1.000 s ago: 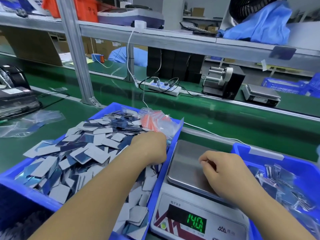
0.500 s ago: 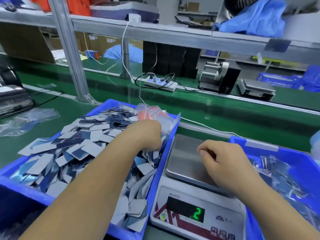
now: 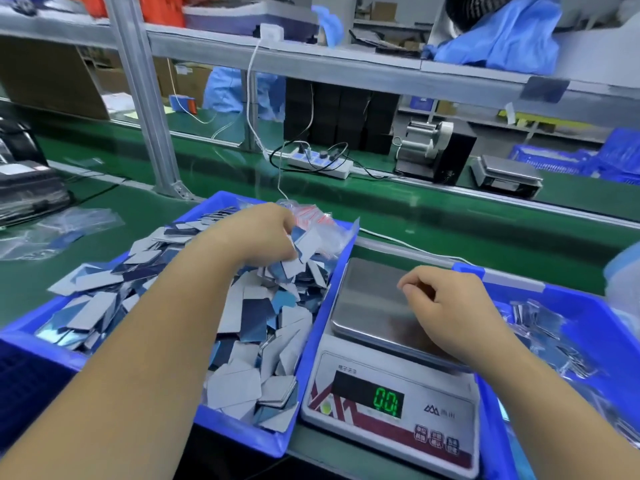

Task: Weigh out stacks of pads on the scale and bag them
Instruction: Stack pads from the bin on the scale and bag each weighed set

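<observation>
The scale (image 3: 391, 372) stands on the green tabletop (image 3: 433, 216) between two blue bins. Its steel pan (image 3: 367, 299) carries no pads, and the display (image 3: 388, 400) reads close to zero, so no batch is being weighed at present.

The left bin (image 3: 242, 434) holds a large loose heap of pads (image 3: 114, 306), grey and blue. The left hand (image 3: 256, 233) is down in the far right part of that heap, fingers curled around a handful of pads. A bundle of clear bags (image 3: 311, 220) with red strips lies at the bin's far right corner, just beside the hand.

The right hand (image 3: 446, 310) hovers over the pan, fingers loosely curled, holding nothing visible.

The right bin (image 3: 581, 303) contains filled bags (image 3: 540, 320), so several batches appear complete. Judging by the heap, most of the stock remains to be weighed and bagged.
</observation>
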`<state>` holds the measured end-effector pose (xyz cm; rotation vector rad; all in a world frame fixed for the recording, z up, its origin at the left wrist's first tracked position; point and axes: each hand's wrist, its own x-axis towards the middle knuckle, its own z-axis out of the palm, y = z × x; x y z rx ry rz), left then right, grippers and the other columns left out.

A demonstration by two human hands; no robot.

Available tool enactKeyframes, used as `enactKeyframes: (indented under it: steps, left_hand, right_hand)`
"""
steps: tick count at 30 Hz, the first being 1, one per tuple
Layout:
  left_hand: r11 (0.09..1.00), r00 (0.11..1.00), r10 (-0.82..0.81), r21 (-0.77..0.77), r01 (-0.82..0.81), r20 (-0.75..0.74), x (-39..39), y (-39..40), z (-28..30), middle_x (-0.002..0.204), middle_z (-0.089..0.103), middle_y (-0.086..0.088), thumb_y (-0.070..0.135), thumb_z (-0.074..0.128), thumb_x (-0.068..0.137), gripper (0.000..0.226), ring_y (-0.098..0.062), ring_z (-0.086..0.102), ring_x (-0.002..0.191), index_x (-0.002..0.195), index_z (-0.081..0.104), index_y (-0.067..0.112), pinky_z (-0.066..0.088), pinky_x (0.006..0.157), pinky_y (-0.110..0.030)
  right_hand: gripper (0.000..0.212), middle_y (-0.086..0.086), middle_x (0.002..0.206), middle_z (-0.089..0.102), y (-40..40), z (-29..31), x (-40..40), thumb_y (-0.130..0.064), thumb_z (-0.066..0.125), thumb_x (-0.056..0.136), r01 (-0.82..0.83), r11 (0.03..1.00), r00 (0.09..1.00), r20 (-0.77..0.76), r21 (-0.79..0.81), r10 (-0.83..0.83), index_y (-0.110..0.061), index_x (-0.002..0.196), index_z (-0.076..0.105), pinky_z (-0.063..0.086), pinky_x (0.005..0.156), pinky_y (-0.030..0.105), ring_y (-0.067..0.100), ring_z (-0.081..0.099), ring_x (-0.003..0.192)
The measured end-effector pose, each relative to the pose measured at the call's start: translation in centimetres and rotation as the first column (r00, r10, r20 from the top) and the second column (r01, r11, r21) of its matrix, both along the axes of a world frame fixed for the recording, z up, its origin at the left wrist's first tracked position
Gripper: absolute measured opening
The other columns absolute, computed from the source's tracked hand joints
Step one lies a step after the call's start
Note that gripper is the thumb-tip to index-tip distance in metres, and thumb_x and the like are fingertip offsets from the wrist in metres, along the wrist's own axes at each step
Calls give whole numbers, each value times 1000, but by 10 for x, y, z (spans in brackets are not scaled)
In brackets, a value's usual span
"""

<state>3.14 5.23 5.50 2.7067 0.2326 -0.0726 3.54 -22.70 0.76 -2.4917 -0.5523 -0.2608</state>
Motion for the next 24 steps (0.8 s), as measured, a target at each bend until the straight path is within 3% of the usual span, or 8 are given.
enactKeyframes:
  steps: [5, 8, 10, 13, 17, 20, 24]
  left_hand:
    - [957, 999, -22, -289, 36, 50, -8, -4, 4, 94, 66, 9, 32, 79, 80, 20, -14, 63, 81, 91, 64, 39, 51, 74, -31]
    - [879, 995, -72, -467, 96, 68, -9, -30, 5, 89, 70, 3, 25, 80, 79, 18, -12, 62, 73, 89, 67, 34, 48, 68, -27]
    - [861, 990, -125, -488, 141, 65, -4, -54, 0, 87, 70, 1, 26, 80, 79, 21, -14, 61, 70, 94, 66, 31, 46, 65, -27]
    - [865, 970, -242, -444, 232, 35, 6, -94, -12, 82, 72, 5, 30, 79, 79, 26, -15, 65, 70, 97, 62, 31, 49, 65, -28]
    - [915, 943, -333, -239, 326, 14, 17, -129, -29, 106, 71, -5, 34, 76, 81, 34, -18, 60, 84, 108, 66, 15, 53, 85, -36]
    - [926, 930, -366, -83, 367, 30, 17, -131, -32, 106, 72, -4, 37, 69, 87, 25, -21, 63, 90, 103, 72, 18, 52, 79, -35]
    - [924, 923, -379, -31, 382, 71, 16, -123, -33, 100, 71, 5, 40, 66, 89, 21, -17, 63, 94, 100, 75, 24, 50, 74, -28]
  right_hand:
    - [19, -32, 61, 59, 1, 1, 3, -16, 58, 91, 1, 1000, 1000, 25, 20, -1, -28, 83, 70, 36, 58, 5, -11, 53, 66]
    - [21, -23, 62, 61, -1, 5, 6, -17, 57, 90, 67, 995, 997, 43, 77, -70, -30, 79, 69, 35, 59, 8, -5, 56, 71]
    - [21, -16, 63, 63, -6, 12, 10, -16, 56, 90, 132, 981, 990, 34, 143, -138, -27, 78, 69, 40, 60, 21, 2, 56, 66]
    - [22, -12, 66, 65, -15, 27, 11, -15, 54, 90, 188, 969, 981, 15, 162, -192, -26, 78, 70, 39, 58, 22, 9, 55, 65]
    - [21, -14, 64, 65, -25, 49, 7, -19, 54, 88, 169, 973, 984, 35, 155, -177, -28, 78, 70, 37, 56, 23, 2, 53, 57]
    - [20, -24, 68, 65, -33, 55, 7, -20, 54, 87, 161, 981, 985, 51, 104, -167, -30, 78, 69, 38, 54, 21, -4, 53, 57]
    - [22, -14, 64, 65, -41, 37, 19, -17, 53, 88, 202, 978, 979, 17, 60, -203, -28, 77, 69, 40, 56, 19, 4, 55, 59]
